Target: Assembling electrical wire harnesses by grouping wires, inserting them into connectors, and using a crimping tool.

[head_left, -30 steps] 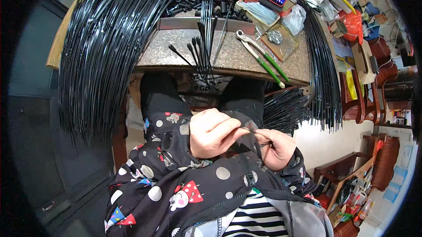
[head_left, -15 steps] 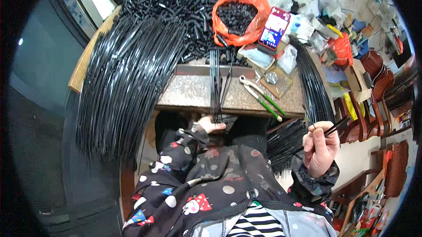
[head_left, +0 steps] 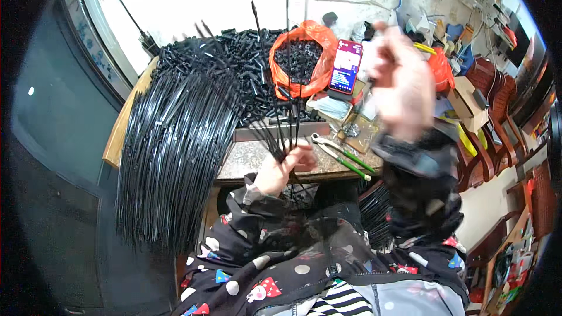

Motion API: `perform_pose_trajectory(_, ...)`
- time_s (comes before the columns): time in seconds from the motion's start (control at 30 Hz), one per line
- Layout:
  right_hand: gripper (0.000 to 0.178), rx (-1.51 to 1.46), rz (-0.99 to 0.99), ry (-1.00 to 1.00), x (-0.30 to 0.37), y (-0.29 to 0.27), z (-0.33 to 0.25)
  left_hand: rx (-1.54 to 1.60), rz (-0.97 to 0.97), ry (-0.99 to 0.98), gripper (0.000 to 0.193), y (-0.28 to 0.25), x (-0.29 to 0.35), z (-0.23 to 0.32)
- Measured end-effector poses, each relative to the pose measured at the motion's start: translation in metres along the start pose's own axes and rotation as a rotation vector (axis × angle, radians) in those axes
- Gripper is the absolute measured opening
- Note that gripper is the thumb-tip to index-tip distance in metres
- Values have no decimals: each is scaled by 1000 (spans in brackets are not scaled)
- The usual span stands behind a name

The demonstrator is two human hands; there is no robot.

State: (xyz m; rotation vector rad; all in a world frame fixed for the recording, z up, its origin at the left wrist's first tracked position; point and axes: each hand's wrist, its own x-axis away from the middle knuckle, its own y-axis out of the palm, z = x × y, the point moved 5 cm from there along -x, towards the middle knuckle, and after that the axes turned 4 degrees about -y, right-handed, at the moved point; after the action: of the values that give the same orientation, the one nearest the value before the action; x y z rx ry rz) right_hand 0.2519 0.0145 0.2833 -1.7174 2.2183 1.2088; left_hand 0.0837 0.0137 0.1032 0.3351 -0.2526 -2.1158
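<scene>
two hands in view. left hand: fingers curled closed round one fan of thin, straight black rods with thicker dark ends, gripped near the lower ends, over the front edge of the one brown speckled desk. at least five rods in the fan; exact count unclear, they overlap and blur. long axes run away from the body, thick ends pointing up and away; some near upright in view, others splayed left.

right hand: out over the right side of the desk, well apart from the fan, badly blurred. can't tell how far open or whether it has anything.

on the desk: one big bundle of long glossy black rods on the left, ends hanging over the front; one heap of short black tubular pieces behind; one open orange plastic bag of small dark parts; one red-edged phone, screen lit; one pair of green-handled metal pincers, handles toward the body, angled right.
</scene>
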Motion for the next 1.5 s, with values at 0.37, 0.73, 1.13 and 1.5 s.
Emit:
perform_pose_trajectory(0.37, 57, 693, -156, -109, 100, -27, 138, 193, 249, -83, 29, -23, -16, 56)
perform_pose_trajectory(0.73, 26, -30, -320, 743, 174, -19, 170, 219, 74, -181, 31, -46, -63, 54)
perform_pose_trajectory(1.13, 32, 541, -150, 417, 112, -47, 132, 147, 141, -123, 39, -47, -51, 76)
perform_pose_trajectory(1.5, 38, 734, -624, 546, 167, -59, 184, 3, -73, -113, 21, -38, -57, 49)
